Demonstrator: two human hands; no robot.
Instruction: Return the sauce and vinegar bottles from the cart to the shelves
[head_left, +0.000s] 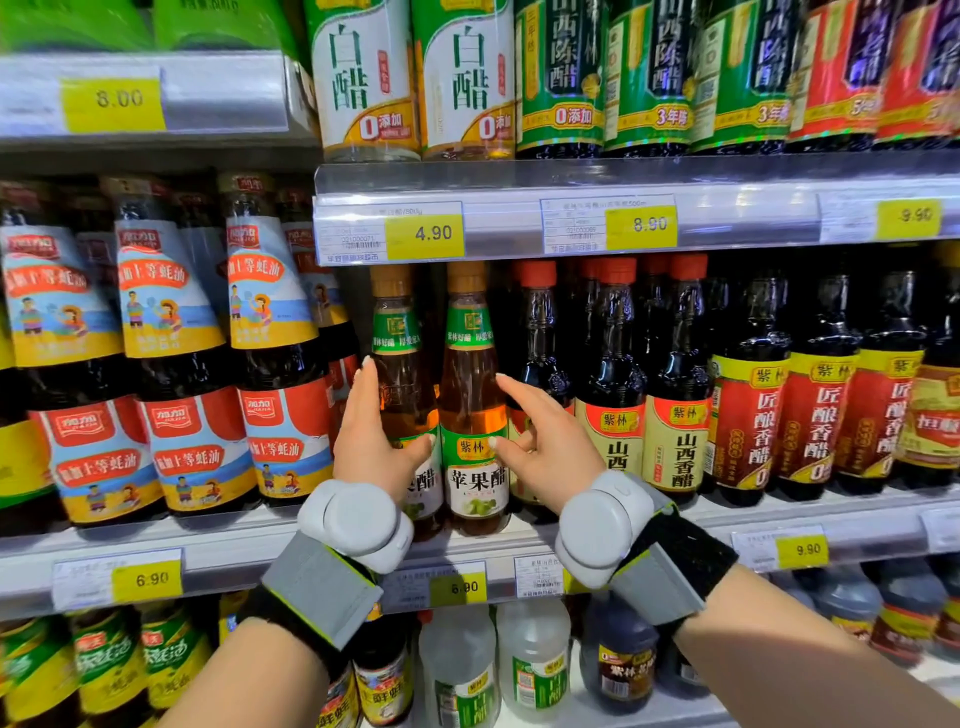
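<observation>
Head view: two amber apple vinegar bottles stand side by side at the front edge of the middle shelf (519, 540), above a yellow 6.90 price tag (460, 587). The left hand (371, 436) lies against the left apple vinegar bottle (408, 384), fingers flat along its left side and thumb across its lower label; how firmly it grips cannot be told. The right hand (540, 441) is spread open, thumb touching the green label of the right apple vinegar bottle (472, 395), forefinger reaching past that bottle's shoulder toward the dark vinegar bottles (613, 384) just to the right. Both wrists carry white sensor pods on grey straps. Oyster sauce bottles (171, 364) fill the shelf's left end. White vinegar bottles (363, 78) stand on the shelf above.
</observation>
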